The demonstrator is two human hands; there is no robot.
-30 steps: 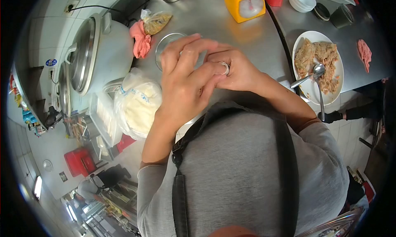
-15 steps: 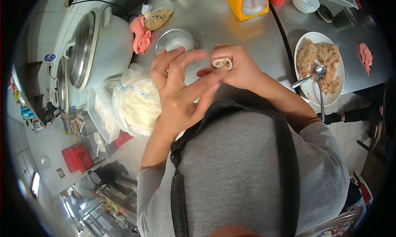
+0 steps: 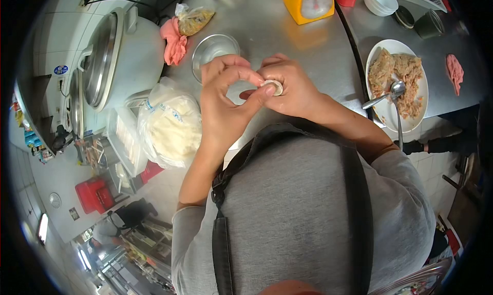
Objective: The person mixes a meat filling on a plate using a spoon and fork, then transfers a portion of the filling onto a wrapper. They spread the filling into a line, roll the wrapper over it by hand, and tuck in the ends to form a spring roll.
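My right hand [image 3: 291, 87] is curled round a small dumpling [image 3: 278, 85], whose pale dough rim shows at the top of the fist. My left hand [image 3: 226, 92] pinches that rim between thumb and index finger, its other fingers bent above. The dumpling's lower part is hidden inside my right hand, and the filling is mostly covered now. Just behind my left hand sits a round metal bowl [image 3: 210, 46]. To the left, a plastic bag [image 3: 172, 125] holds a pale dough-like mass.
On the right, a white oval plate [image 3: 373, 84] carries minced filling and two spoons [image 3: 398, 90]. A yellow scale [image 3: 309, 5] stands at the back. Large lidded pots [image 3: 133, 59] line the left side, near a pink cloth [image 3: 175, 44]. Another person [image 3: 120, 223] is in the background.
My left hand has come in from spread fingers to a pinch on the dumpling's dough rim. The dumpling's opening has narrowed, and its filling shows less.
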